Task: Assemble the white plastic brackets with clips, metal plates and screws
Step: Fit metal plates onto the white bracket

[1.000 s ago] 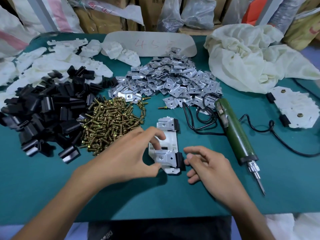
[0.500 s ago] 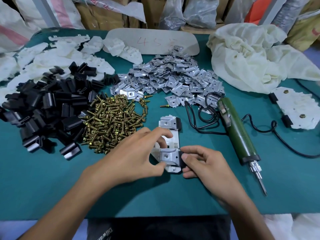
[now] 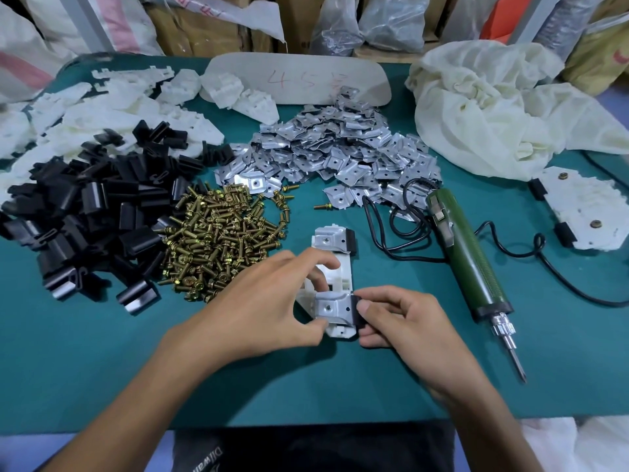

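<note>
The teal-covered work table carries everything. Beyond the two hands lie the stocks: a heap of loose white moulded plastic brackets far to the left, a pile of black plastic clips nearer on that side, a mound of silver stamped metal plates straight ahead, and a smaller heap of brass-coloured screws just left of the grip. A green corded electric screwdriver lies just right of the hands, untouched.

The white bracket being assembled lies flat between the hands, a plate and clip seated at each end, both screw holes still empty. It looks light and stiff, likely to skid on the cloth, so it wants pinning by its long edges, clear of the plates, whose stamped edges may be sharp.

The left hand pinches the bracket's left side narrowly, fingers arched over the middle and thumb at the near plate. The right hand presses thumb and forefinger, nearly closed, on the near black clip.
</note>
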Available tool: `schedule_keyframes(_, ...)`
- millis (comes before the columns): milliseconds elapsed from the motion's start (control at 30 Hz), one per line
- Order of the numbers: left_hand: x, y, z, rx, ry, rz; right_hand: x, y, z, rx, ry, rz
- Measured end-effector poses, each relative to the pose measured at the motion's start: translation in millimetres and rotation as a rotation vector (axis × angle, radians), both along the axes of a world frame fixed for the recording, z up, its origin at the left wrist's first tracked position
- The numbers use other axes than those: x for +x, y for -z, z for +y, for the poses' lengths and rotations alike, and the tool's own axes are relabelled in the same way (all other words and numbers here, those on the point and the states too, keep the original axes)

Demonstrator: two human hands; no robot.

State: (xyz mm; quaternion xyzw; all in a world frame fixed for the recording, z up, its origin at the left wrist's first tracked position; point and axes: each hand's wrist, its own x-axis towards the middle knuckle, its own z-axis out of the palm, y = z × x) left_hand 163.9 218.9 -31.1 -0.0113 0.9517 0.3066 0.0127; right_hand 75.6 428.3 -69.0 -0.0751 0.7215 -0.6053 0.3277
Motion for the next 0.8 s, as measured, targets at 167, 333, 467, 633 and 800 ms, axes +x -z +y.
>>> schedule_keyframes(167,2,3,0,0.01,0.001,0.015,0,-3,0,-0.011,0.0,-0.025)
schedule_keyframes(333,5,5,0,0.023,-0.015,0.039,4,-4,-3,-0.05,0.027,-0.081)
schedule_keyframes(467,8,7,-3,0.043,-0.025,0.046,5,-5,-5,-0.051,0.033,-0.087)
schedule_keyframes(633,10,9,-3,0.069,-0.022,0.064,7,-7,-7,-0.043,0.031,-0.068)
schedule_keyframes(800,13,16,-3,0.075,-0.022,0.108,8,-8,-13,-0.126,0.083,-0.117)
